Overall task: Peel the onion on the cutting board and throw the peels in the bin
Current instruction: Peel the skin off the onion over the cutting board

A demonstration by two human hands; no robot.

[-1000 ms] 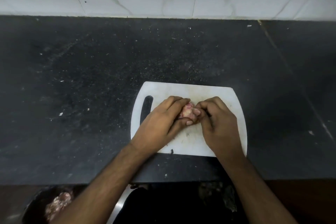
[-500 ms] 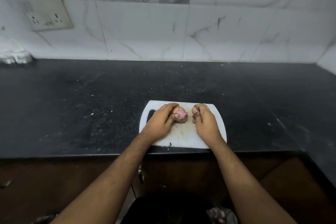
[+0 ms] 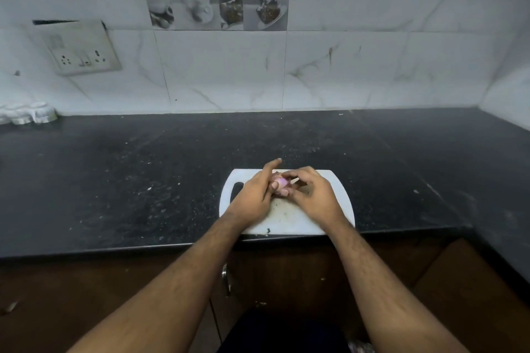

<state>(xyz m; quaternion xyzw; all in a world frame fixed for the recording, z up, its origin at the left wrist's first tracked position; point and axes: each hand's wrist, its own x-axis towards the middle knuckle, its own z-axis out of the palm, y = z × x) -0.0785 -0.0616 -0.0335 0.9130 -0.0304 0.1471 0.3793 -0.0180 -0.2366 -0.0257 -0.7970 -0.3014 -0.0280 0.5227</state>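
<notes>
A small pinkish-purple onion (image 3: 280, 184) is held just above the white cutting board (image 3: 338, 198) at the counter's front edge. My left hand (image 3: 253, 195) wraps it from the left, thumb and lower fingers on it, index finger sticking out straight. My right hand (image 3: 311, 195) meets it from the right, fingertips pinching a dark brown peel (image 3: 295, 183) at the onion's top. Most of the onion is hidden between the two hands. The bin is not in view.
The black stone counter (image 3: 143, 180) is speckled with crumbs and runs to a marble-tiled wall with a socket plate (image 3: 81, 50). A white cloth-like heap (image 3: 25, 113) lies far left. Brown cabinet fronts with a metal handle (image 3: 226, 278) sit below the counter.
The camera has tilted up, showing more wall; the bin seen at the lower left a second ago is out of view. My right hand has come back onto the onion and my left index finger has straightened.
</notes>
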